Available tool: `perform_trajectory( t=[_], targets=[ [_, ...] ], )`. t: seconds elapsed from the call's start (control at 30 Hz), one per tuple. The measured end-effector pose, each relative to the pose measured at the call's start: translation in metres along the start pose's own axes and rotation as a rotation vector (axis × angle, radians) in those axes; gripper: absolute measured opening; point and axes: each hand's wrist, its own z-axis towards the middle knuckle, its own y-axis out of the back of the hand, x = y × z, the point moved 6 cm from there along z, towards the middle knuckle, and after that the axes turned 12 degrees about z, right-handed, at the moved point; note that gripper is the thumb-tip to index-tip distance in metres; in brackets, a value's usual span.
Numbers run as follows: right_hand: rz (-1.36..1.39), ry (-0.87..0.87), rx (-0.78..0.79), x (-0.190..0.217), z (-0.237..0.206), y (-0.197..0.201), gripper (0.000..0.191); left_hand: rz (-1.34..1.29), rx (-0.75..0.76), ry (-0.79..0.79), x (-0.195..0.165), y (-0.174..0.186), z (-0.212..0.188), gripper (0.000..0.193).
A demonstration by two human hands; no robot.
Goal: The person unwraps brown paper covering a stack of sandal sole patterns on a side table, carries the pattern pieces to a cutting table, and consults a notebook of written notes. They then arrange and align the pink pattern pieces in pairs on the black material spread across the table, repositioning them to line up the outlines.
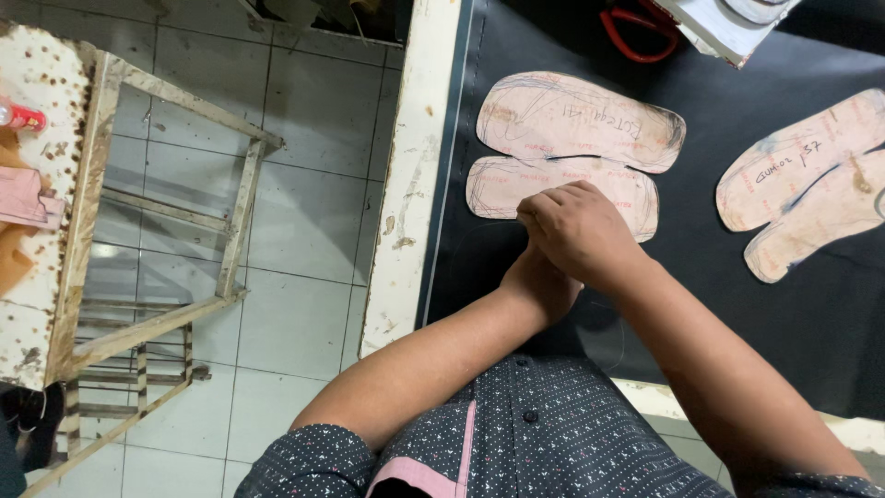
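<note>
Both hands (562,244) stacked beside cardboard sole pattern (502,184).

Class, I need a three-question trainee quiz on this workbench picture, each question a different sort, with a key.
1. True or false: the right hand lies over the left hand.
2. The hands touch which thing? A) red scissors B) lower cardboard sole template C) metal stool frame
3. What colour is the sheet under the templates?

Key: 1 true; 2 B; 3 black.
</note>
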Motion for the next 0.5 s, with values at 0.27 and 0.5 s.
perform_trajectory(
  t=[0.27, 0.5],
  targets=[
    [-0.043, 0.015, 0.023, 0.006, 0.003, -0.003, 0.007, -0.079, -0.062, -0.015, 0.001, -0.007, -0.001, 0.043],
    [0.055, 0.137, -0.037, 0.017, 0.026, -0.024, 0.010, -0.147, -0.104, 0.066, 0.004, -0.011, 0.000, 0.051]
  ],
)
